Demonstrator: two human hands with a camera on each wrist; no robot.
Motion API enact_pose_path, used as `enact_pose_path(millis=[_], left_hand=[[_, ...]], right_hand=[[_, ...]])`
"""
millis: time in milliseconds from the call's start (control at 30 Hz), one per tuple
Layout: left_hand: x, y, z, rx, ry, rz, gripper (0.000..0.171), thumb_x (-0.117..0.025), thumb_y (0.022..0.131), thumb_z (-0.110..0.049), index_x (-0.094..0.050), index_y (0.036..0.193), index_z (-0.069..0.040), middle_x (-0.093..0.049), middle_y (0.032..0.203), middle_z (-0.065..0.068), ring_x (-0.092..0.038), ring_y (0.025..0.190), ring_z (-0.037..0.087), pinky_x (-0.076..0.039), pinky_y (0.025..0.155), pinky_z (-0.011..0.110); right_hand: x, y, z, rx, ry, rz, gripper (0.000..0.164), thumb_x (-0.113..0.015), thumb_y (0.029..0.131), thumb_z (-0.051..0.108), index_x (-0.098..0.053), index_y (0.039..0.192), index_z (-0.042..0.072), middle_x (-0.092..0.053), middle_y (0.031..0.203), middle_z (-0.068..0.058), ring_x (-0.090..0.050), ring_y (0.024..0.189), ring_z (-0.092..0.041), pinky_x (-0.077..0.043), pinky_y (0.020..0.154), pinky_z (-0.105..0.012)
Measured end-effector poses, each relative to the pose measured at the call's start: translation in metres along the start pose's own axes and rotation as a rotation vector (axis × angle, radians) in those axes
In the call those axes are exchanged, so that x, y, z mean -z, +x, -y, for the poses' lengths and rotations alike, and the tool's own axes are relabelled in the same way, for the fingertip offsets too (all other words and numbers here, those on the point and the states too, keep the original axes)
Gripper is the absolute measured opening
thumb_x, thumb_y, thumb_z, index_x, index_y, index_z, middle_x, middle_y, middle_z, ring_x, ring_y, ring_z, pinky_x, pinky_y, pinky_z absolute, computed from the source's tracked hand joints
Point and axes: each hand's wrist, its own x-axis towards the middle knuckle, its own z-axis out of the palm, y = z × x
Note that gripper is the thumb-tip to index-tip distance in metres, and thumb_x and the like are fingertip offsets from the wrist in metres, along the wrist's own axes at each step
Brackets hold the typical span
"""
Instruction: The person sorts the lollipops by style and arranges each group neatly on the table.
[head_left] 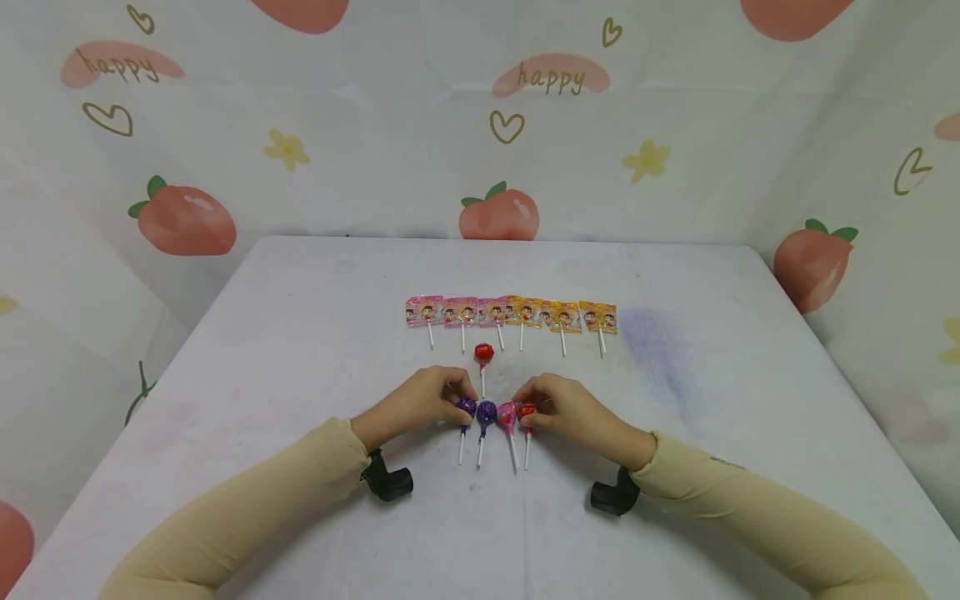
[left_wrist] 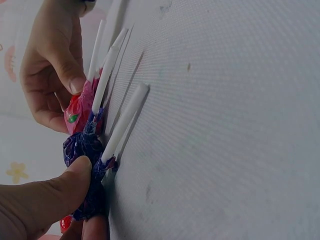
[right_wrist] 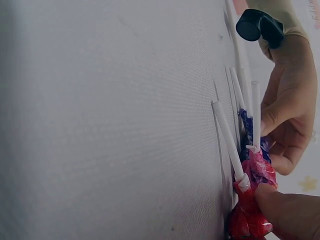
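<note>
Four lollipops stand side by side in a short row, sticks toward the person. My left hand (head_left: 420, 402) pinches the leftmost purple lollipop (head_left: 467, 406) by its head, its thumb on the wrapper in the left wrist view. Beside it lies a second purple lollipop (head_left: 487, 413), then a pink lollipop (head_left: 507, 414). At the right end, my right hand (head_left: 581, 417) pinches a red lollipop (right_wrist: 246, 212) between thumb and fingers. Just beyond the row, between the hands, another red lollipop (head_left: 483, 353) lies with its stick pointing at the person.
Farther back on the white table (head_left: 337, 283) runs a line of flat-wrapped lollipops: pink packets (head_left: 461, 312) on the left, yellow packets (head_left: 561, 317) on the right. Black wrist mounts (head_left: 388, 479) sit under both wrists. A peach-print cloth (head_left: 375, 150) hangs behind.
</note>
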Motion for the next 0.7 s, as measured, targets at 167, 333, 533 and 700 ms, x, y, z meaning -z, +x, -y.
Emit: enact_pose_path(millis=[167, 333, 533, 700], left_hand=[[0.0, 0.0001, 0.0008, -0.003, -0.002, -0.001, 0.019, -0.082, 0.076, -0.01, -0.067, 0.088, -0.013, -0.066, 0.093, -0.001, -0.056, 0.083, 0.012, -0.049, 0.078, 0.028], [0.0003, 0.0002, 0.0008, -0.005, -0.008, 0.005, 0.019, -0.082, 0.076, -0.009, -0.067, 0.088, -0.012, -0.066, 0.092, -0.001, -0.056, 0.082, 0.012, -0.049, 0.077, 0.027], [0.0006, -0.0001, -0.0006, -0.004, -0.006, 0.008, 0.02, -0.082, 0.075, -0.009, -0.068, 0.088, -0.012, -0.066, 0.092, -0.001, -0.056, 0.082, 0.012, -0.048, 0.077, 0.027], [0.0009, -0.0003, -0.0003, -0.011, -0.008, 0.011, 0.02, -0.082, 0.075, -0.009, -0.068, 0.088, -0.012, -0.066, 0.091, -0.001, -0.056, 0.081, 0.012, -0.048, 0.077, 0.026]], right_hand=[[0.0004, 0.0, 0.0007, -0.006, 0.005, 0.0, 0.021, -0.075, 0.083, 0.007, -0.068, 0.102, 0.006, -0.068, 0.101, -0.005, -0.065, 0.094, -0.017, -0.053, 0.086, -0.036], [0.0008, 0.0006, 0.0009, -0.012, 0.019, 0.004, 0.021, -0.074, 0.083, 0.006, -0.068, 0.103, 0.005, -0.068, 0.102, -0.006, -0.066, 0.095, -0.018, -0.053, 0.087, -0.036], [0.0012, 0.0013, -0.0002, -0.025, 0.032, 0.014, 0.022, -0.074, 0.083, 0.007, -0.068, 0.104, 0.005, -0.067, 0.103, -0.006, -0.066, 0.095, -0.018, -0.053, 0.087, -0.036], [0.003, 0.002, 0.0, -0.034, 0.052, 0.01, 0.023, -0.074, 0.084, 0.008, -0.067, 0.105, 0.004, -0.068, 0.104, -0.007, -0.066, 0.097, -0.02, -0.053, 0.087, -0.036]])
